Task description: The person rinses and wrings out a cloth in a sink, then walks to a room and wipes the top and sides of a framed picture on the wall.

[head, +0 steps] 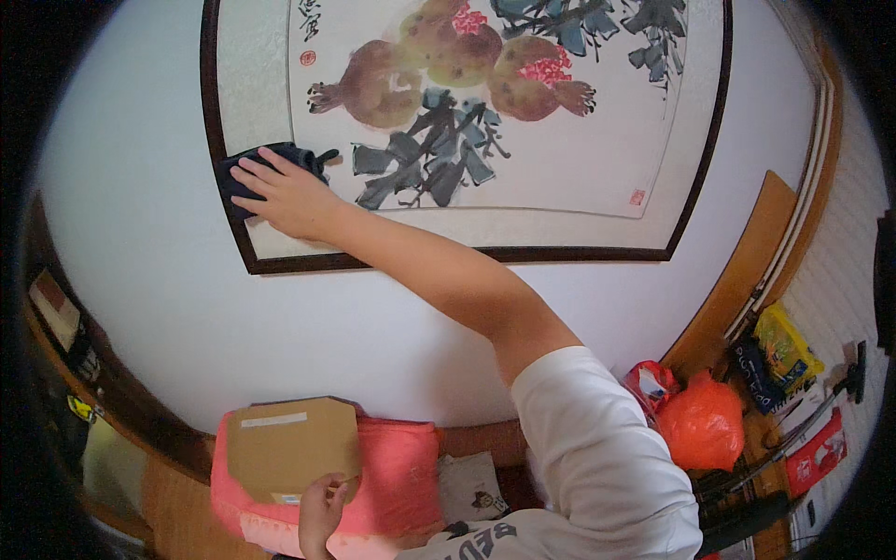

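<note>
A framed ink painting of pomegranates hangs on the white wall, its dark frame bent by the lens. My right hand reaches across and presses a dark folded cloth flat against the painting's lower left part, over the frame's side edge. Low in the picture, my left hand is half curled, its fingertips at the lower right edge of a brown cardboard piece. Whether it grips that edge I cannot tell. The cardboard rests on a pink covered surface.
Red plastic bags sit on the floor at the lower right, with a yellow package and a vacuum-like tool beyond. A pale printed bag lies beside the pink cover. Dark wooden trim and shelved items stand at the left.
</note>
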`<action>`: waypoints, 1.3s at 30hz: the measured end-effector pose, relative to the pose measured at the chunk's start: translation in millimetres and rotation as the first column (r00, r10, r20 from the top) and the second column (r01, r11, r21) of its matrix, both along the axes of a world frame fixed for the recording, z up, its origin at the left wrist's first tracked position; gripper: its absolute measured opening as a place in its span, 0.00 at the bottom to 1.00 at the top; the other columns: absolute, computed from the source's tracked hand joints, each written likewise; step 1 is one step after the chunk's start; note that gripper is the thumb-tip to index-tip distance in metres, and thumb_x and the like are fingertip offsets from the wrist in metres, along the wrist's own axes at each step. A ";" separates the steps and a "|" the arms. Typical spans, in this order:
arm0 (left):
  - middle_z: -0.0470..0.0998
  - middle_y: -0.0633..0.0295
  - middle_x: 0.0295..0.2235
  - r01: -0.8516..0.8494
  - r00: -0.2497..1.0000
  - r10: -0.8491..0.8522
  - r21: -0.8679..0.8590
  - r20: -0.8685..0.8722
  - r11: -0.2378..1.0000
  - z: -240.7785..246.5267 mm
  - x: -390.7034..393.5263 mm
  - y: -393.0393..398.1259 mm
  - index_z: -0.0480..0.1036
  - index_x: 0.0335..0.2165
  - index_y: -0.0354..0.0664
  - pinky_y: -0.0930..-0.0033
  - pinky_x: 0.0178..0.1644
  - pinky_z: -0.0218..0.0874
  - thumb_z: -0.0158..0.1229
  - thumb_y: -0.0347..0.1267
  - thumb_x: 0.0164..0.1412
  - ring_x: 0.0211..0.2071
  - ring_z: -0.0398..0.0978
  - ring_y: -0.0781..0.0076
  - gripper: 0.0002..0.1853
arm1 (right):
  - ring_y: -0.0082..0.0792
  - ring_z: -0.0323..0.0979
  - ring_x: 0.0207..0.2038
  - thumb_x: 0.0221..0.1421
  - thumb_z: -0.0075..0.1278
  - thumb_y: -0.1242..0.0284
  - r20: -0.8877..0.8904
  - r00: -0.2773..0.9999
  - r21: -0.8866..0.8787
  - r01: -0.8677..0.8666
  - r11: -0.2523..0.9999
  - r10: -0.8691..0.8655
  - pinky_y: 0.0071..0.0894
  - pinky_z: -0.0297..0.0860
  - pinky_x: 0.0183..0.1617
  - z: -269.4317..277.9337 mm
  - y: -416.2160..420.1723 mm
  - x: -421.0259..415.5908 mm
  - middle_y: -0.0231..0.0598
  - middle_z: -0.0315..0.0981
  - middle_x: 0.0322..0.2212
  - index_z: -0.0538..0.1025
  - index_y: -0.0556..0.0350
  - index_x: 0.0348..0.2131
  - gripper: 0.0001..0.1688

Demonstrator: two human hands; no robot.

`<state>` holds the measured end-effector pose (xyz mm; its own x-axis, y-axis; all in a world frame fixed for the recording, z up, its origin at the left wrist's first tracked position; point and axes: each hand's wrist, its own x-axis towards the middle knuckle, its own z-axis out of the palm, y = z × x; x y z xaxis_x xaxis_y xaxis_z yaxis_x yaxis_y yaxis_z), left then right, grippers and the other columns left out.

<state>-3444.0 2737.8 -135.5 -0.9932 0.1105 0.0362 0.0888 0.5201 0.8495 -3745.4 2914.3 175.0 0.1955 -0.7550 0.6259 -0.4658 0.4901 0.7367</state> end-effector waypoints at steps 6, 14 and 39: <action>0.77 0.51 0.28 -0.051 0.998 0.055 -0.105 0.034 0.993 -3.9 12.0 -22.2 0.73 0.36 0.32 0.69 0.29 0.66 0.56 0.29 0.56 0.26 0.75 0.66 0.11 | 0.42 0.56 0.59 0.41 0.50 0.72 0.113 0.993 -0.157 -0.017 0.987 0.035 0.54 0.49 0.62 8.5 66.8 15.8 0.43 0.60 0.54 0.72 0.43 0.47 0.28; 0.77 0.51 0.27 -0.121 0.993 0.122 -0.100 0.004 0.988 -23.2 15.0 -47.1 0.72 0.36 0.32 0.69 0.28 0.66 0.56 0.29 0.56 0.24 0.75 0.67 0.11 | 0.55 0.47 0.61 0.51 0.42 0.73 0.076 0.848 -0.844 0.335 0.420 -0.524 0.59 0.41 0.63 1.4 357.2 88.2 0.57 0.49 0.59 0.54 0.44 0.62 0.38; 0.77 0.51 0.31 -0.280 0.959 0.282 -0.132 -0.003 0.951 1.1 50.1 -50.9 0.73 0.37 0.33 0.64 0.33 0.67 0.56 0.33 0.55 0.28 0.76 0.60 0.14 | 0.38 0.48 0.63 0.44 0.51 0.72 0.397 0.843 0.061 0.369 0.927 -0.362 0.52 0.42 0.64 -84.9 83.7 65.3 0.36 0.50 0.61 0.64 0.34 0.57 0.38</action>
